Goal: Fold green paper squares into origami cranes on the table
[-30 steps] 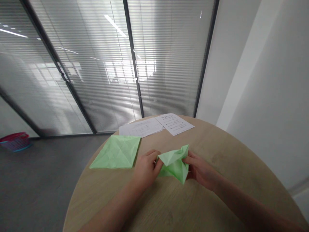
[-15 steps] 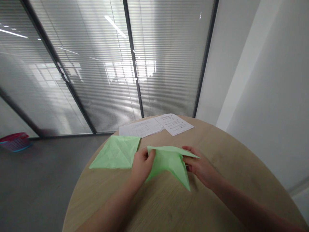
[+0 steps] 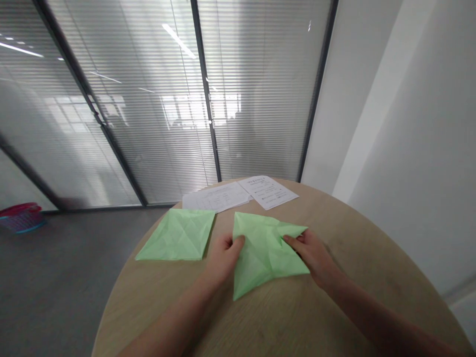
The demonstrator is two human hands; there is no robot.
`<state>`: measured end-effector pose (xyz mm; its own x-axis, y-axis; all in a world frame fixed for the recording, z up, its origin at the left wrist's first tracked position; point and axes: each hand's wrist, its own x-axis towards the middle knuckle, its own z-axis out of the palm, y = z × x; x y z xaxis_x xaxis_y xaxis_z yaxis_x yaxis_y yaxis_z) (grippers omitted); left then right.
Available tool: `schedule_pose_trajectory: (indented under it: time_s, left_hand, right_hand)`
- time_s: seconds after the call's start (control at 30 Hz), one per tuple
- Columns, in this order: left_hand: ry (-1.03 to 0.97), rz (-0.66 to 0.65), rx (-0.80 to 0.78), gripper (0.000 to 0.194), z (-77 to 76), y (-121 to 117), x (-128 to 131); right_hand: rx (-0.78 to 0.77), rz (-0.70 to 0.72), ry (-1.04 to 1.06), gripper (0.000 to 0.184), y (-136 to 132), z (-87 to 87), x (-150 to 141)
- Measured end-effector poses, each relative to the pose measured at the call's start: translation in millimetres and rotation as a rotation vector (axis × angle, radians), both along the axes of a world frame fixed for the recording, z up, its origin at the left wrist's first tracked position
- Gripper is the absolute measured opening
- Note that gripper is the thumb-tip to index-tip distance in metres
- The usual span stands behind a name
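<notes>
A creased sheet of light green paper (image 3: 262,250) is held between both hands over the table, its face turned toward me. My left hand (image 3: 225,253) is closed on its left edge, the thumb on the near face and the fingers hidden behind. At the right edge my right hand (image 3: 310,253) pinches the paper, which puckers and folds inward there. A second green paper (image 3: 178,234), marked with crossing creases, lies flat on the table just left of my left hand.
Printed white sheets, one at the left (image 3: 217,197) and one at the right (image 3: 267,192), lie at the far edge of the round wooden table (image 3: 357,238). Beyond stands a glass partition with blinds (image 3: 260,99). A pink and blue basket (image 3: 22,218) sits on the floor at left.
The held green paper has turned from a folded, drooping shape to a more spread face toward me. My right hand now pinches its right edge with the thumb in front.
</notes>
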<state>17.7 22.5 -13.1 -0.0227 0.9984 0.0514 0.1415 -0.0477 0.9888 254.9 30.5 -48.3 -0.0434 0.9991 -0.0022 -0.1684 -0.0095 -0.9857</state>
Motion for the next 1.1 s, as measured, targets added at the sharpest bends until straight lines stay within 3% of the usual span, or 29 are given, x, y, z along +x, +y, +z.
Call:
schedule_pose_trajectory:
  time_s: [0.13,0.23,0.33,0.43,0.57,0.7,0.9,1.0,1.1]
  left_hand:
    - [0.105,-0.044,0.051,0.033,-0.2,-3.9,1.7]
    - [0.186,-0.076,0.104,0.035,-3.4,-5.9,3.1]
    - [0.233,-0.101,0.182,0.037,-4.2,-7.6,4.1]
    - [0.23,-0.163,0.23,0.038,-1.5,-9.9,4.8]
    - [0.224,-0.206,0.235,0.039,-0.3,-12.2,5.1]
    - [0.111,-0.082,0.099,0.042,-3.8,-9.5,4.7]
    - [-0.263,0.125,-0.152,0.04,-0.7,1.4,7.1]
    - [-0.403,0.155,-0.205,0.034,-3.2,6.1,8.0]
    - [-0.389,0.142,-0.22,0.031,-11.8,11.7,3.0]
  right_hand:
    - [-0.039,-0.097,0.027,0.035,3.5,-1.2,1.1]
    - [-0.08,0.012,0.016,0.036,5.9,-3.8,0.8]
    - [-0.027,0.089,-0.147,0.041,7.9,-6.9,0.2]
    - [0.112,0.077,-0.32,0.032,7.9,-10.9,0.3]
    - [0.183,0.036,-0.571,0.015,5.9,-14.2,2.8]
    - [0.259,0.006,-0.729,0.018,5.6,-9.0,6.1]
    - [0.336,0.008,-0.81,0.021,5.5,3.7,9.7]
    - [0.362,0.013,-0.859,0.022,4.9,4.0,10.5]
    - [0.397,0.002,-0.882,0.021,4.6,2.2,10.9]
